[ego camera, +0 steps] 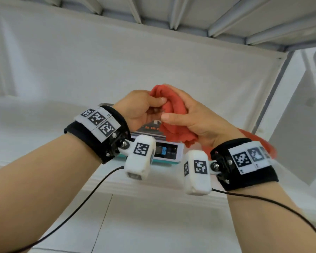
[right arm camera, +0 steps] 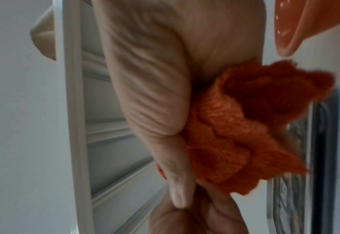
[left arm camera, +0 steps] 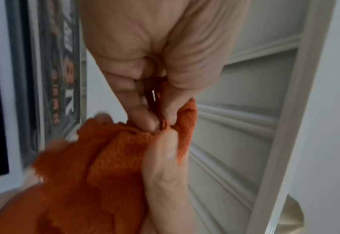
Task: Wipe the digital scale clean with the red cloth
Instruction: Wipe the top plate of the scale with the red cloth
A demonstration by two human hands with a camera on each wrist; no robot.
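A crumpled red cloth (ego camera: 173, 110) is held up between both hands, above the digital scale (ego camera: 171, 150). My left hand (ego camera: 156, 106) pinches an edge of the cloth between thumb and fingers, which shows close up in the left wrist view (left arm camera: 161, 123). My right hand (ego camera: 171, 114) grips the bunched cloth (right arm camera: 235, 134) from the right, thumb in front and fingers behind it. The scale is white with a teal base, a small lit display and a metal platter (left arm camera: 44, 79). Hands and cloth hide most of the platter. The cloth hangs apart from the scale.
The scale stands on a white cloth-covered table (ego camera: 44, 143) under a white metal frame (ego camera: 171, 21). An orange plastic basin (right arm camera: 305, 23) lies to the right, behind my right wrist (ego camera: 266, 147). Black cables (ego camera: 91, 190) trail from both wrist cameras.
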